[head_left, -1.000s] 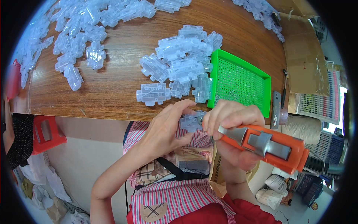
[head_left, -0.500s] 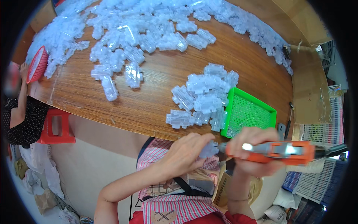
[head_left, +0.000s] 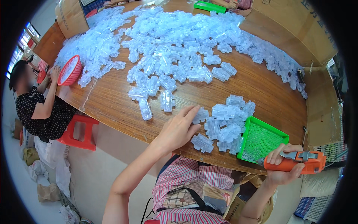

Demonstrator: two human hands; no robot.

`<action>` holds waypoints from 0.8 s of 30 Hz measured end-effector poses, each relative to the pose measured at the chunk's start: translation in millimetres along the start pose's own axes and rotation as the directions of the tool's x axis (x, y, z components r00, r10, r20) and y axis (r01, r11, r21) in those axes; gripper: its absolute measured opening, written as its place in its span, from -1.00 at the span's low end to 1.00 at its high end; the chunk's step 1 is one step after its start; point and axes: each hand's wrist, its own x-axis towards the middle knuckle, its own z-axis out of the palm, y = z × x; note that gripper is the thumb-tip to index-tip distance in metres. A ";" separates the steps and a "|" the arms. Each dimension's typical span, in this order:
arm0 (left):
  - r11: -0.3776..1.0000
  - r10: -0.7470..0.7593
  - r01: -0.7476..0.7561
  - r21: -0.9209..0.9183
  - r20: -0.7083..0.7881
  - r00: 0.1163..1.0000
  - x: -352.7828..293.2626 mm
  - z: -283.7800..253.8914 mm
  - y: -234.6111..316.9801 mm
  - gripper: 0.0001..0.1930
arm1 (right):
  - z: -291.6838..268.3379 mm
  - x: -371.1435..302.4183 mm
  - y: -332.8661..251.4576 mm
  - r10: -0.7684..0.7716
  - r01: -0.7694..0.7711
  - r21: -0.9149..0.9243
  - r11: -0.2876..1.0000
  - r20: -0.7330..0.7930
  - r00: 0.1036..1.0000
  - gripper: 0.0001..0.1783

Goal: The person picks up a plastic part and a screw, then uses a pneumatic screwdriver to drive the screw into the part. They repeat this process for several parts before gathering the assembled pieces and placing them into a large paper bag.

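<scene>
Tabletop (head_left: 199,93) half-hidden under plastic pieces (head_left: 175,28)

Driver (head_left: 312,166) is orng, tray (head_left: 245,139) grn, apron (head_left: 185,175) pink/wht-striped.

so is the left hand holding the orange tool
No, the orange tool is gripped in the right hand, while the left hand is beside the clear parts.
</scene>
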 end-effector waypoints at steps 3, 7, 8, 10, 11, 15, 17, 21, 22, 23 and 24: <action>0.960 -0.193 0.237 0.152 -0.258 0.947 9.5 -13.4 -5.1 -0.51 | -6.3 0.2 -1.8 -0.006 0.006 0.009 1.000 -0.006 1.000 -0.27; 0.767 -0.207 0.440 0.467 -0.469 0.859 16.8 -28.6 -28.3 -0.36 | -8.1 0.6 7.1 -0.005 0.008 0.036 0.999 -0.086 0.996 -0.34; 0.779 -0.247 0.426 0.461 -0.398 0.883 17.0 -31.7 -37.7 -0.32 | -13.9 1.4 13.6 -0.001 0.004 0.037 0.999 -0.080 0.997 -0.35; 0.794 -0.316 0.462 0.394 -0.382 0.869 16.8 -38.7 -32.3 -0.32 | -9.3 2.5 27.5 0.022 -0.011 0.049 0.999 -0.225 0.974 -0.37; 0.860 -0.166 0.344 0.377 -0.431 0.887 12.3 -38.8 -42.5 -0.31 | -14.1 5.2 30.1 0.017 -0.022 -0.038 0.999 -0.126 0.992 -0.37; 0.973 -0.199 0.228 0.032 -0.376 0.905 -1.1 -36.7 1.3 -0.34 | -17.6 10.1 46.1 0.007 -0.020 -0.075 0.997 -0.164 0.986 -0.38; 0.985 -0.153 0.171 0.025 -0.327 0.933 -17.4 -32.3 42.3 -0.34 | -19.7 11.4 53.7 0.004 -0.018 -0.097 0.995 -0.145 0.989 -0.38; 0.988 0.046 -0.053 0.147 0.052 0.998 -49.9 -4.1 88.6 -0.28 | -21.5 9.9 62.7 0.027 -0.049 -0.127 0.991 -0.165 0.986 -0.40; 0.981 0.122 -0.139 0.134 0.129 0.984 -51.1 8.2 91.3 -0.29 | -22.7 8.7 64.0 0.035 -0.057 -0.126 0.990 -0.165 0.986 -0.40; 0.968 0.194 -0.220 0.121 0.199 0.961 -52.9 20.3 93.5 -0.29 | -22.2 7.9 65.0 0.034 -0.052 -0.119 0.992 -0.151 0.988 -0.39; 0.967 0.199 -0.231 0.107 0.253 0.947 -53.7 33.5 94.7 -0.29 | -22.2 7.0 66.3 0.033 -0.048 -0.114 0.992 -0.138 0.990 -0.39</action>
